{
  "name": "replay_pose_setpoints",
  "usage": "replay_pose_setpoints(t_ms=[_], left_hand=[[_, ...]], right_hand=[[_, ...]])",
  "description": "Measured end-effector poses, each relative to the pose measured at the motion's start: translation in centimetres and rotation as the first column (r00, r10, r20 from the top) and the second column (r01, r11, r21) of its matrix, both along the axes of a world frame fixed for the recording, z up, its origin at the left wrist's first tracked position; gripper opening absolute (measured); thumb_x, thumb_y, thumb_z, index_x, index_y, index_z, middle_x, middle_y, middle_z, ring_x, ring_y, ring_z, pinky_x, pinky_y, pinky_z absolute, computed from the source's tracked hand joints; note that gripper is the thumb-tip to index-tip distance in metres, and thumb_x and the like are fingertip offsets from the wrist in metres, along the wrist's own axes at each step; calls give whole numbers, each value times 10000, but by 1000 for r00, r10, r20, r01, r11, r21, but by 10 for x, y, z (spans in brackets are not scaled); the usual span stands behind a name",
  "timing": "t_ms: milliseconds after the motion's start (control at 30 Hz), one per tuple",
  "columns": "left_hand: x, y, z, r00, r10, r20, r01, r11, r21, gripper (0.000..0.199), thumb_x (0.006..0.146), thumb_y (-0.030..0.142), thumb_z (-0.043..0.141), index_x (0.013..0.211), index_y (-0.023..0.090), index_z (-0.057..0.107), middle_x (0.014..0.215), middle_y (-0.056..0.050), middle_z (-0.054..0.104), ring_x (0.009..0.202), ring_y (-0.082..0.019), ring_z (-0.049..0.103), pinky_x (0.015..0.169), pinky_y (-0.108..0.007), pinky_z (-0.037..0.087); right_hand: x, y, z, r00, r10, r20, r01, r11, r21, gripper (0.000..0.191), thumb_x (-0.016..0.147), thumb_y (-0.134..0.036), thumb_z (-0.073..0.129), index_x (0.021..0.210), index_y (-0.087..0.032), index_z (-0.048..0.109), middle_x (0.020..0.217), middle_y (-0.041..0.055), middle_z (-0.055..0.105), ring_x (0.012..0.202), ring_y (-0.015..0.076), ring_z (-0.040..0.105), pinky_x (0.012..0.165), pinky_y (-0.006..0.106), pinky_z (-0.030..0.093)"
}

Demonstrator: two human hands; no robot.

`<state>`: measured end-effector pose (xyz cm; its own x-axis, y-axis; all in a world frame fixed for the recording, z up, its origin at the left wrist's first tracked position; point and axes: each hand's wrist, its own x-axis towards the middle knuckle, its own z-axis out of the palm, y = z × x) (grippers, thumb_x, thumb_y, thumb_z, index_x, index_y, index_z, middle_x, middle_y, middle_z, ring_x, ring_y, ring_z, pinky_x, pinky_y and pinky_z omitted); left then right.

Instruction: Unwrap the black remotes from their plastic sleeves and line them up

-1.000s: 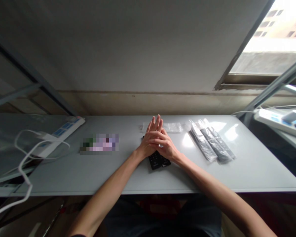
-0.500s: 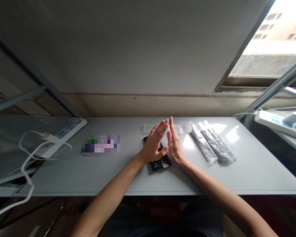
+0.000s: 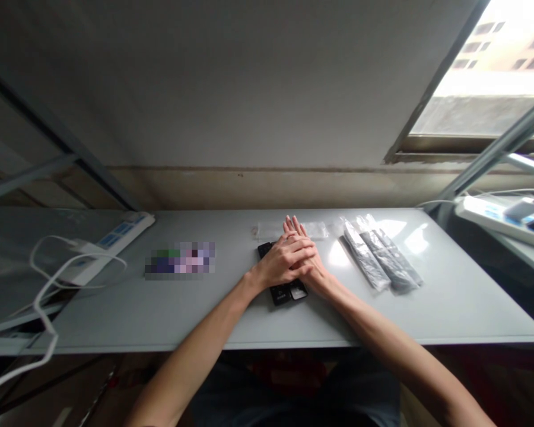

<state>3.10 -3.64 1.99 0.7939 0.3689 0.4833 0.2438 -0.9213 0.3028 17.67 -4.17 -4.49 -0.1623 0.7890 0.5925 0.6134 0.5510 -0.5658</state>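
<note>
Head view: we see our left hand (image 3: 281,264) laid over our right hand (image 3: 306,261), fingers extended, gripping nothing. Beneath the fingers lie two black remotes (image 3: 283,289); bagged remotes (image 3: 380,258) sit well right.

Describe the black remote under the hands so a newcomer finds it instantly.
On the grey table, look at mid-width where the left hand lies over the right hand. The black remote lies beneath them. Unlike the bagged remotes to its right, it is unwrapped.
</note>
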Motion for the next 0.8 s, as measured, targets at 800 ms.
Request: replay_pose_setpoints(t_ms=[800], left_hand=[[0,3,1,988,-69,134,100,967,-235,298,1071,339,584,1292,207,735,1361,-120,739,1335,-265,645,1222,-486,445]], right_hand=[[0,-1,-15,999,33,-9,-34,999,-35,568,1080,-222,446,1648,-227,446,1633,148,533,1637,265,323,1369,585,248]])
